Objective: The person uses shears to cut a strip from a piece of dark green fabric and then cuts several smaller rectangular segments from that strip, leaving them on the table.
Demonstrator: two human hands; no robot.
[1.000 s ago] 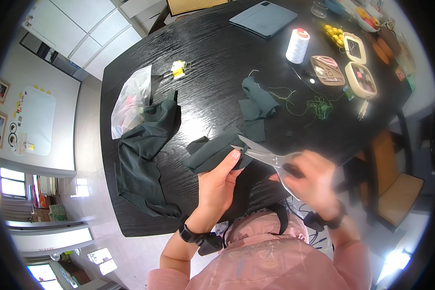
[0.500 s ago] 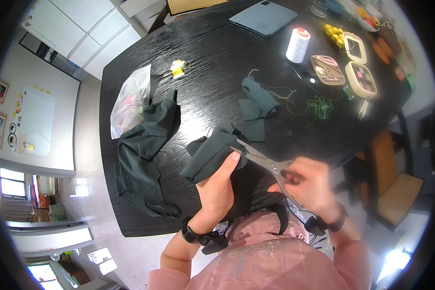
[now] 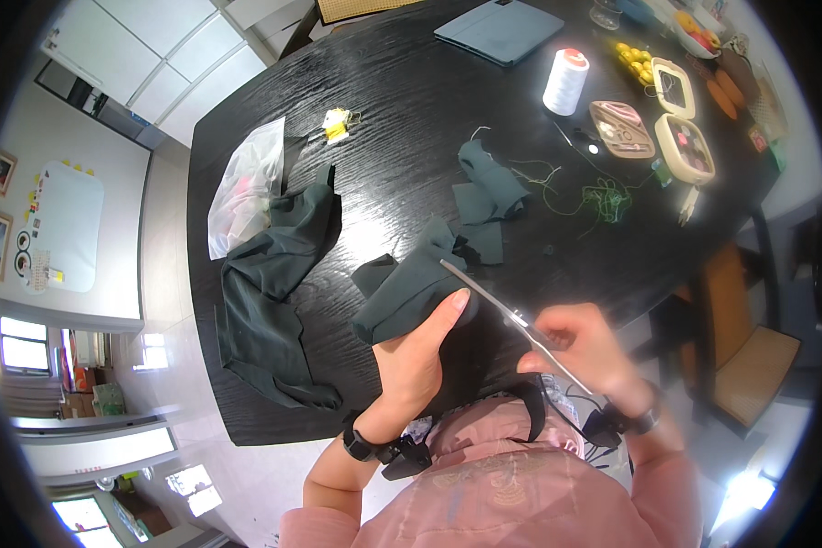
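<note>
My left hand (image 3: 413,358) grips a folded piece of dark green cloth (image 3: 402,290), its thumb pressed on top near the right edge. In my right hand (image 3: 580,342) is a pair of metal scissors (image 3: 513,317), fingers wrapped round the handles. The scissors are turned nearly edge-on, and their tip lies by the cloth's right edge, just beyond my left thumb. Whether the blades touch the cloth I cannot tell. Beyond them lie smaller dark green scraps (image 3: 489,187). To the left spreads a larger dark green cloth (image 3: 279,292).
The black table (image 3: 393,110) holds a translucent bag (image 3: 247,187), yellow thread (image 3: 336,125), a white thread cone (image 3: 566,82), tangled green thread (image 3: 607,198), a sewing kit (image 3: 622,130) and an opened cream case (image 3: 684,148). A grey-blue tablet case (image 3: 500,32) lies at the back. A chair (image 3: 749,347) stands right.
The scissors have turned from showing their spread blades to nearly edge-on, their blades now off the cloth's right edge. My left hand and the cloth have shifted slightly right.
</note>
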